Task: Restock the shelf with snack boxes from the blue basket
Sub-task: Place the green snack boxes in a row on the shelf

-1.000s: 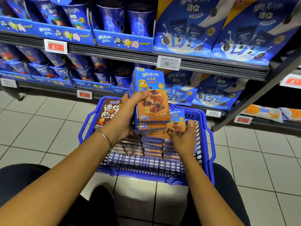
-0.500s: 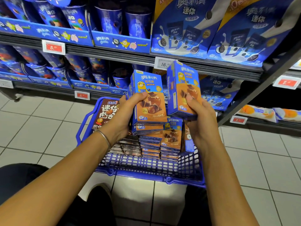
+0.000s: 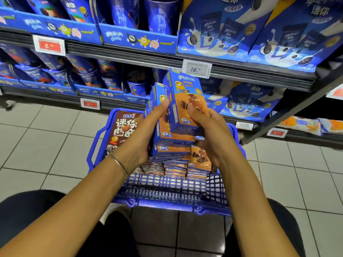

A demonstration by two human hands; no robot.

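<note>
A blue basket (image 3: 167,203) stands on the tiled floor before the shelf, holding stacked blue-and-orange snack boxes (image 3: 198,164) and brown cookie boxes (image 3: 124,130). My left hand (image 3: 146,127) grips a bundle of blue-and-orange boxes (image 3: 165,134) above the basket. My right hand (image 3: 209,130) holds one more such box (image 3: 185,101) upright, pressed against the front of that bundle. The lower shelf (image 3: 115,106) lies just behind the boxes.
The shelves carry blue cookie cups (image 3: 135,86) at left and large blue cookie bags (image 3: 246,101) at right, with price tags (image 3: 196,68) on the rails. A slanted shelf post (image 3: 297,110) stands at right. My knees flank the basket.
My right hand has brought its box leftward against the bundle in my left hand. Both hands have risen slightly toward the shelf.
</note>
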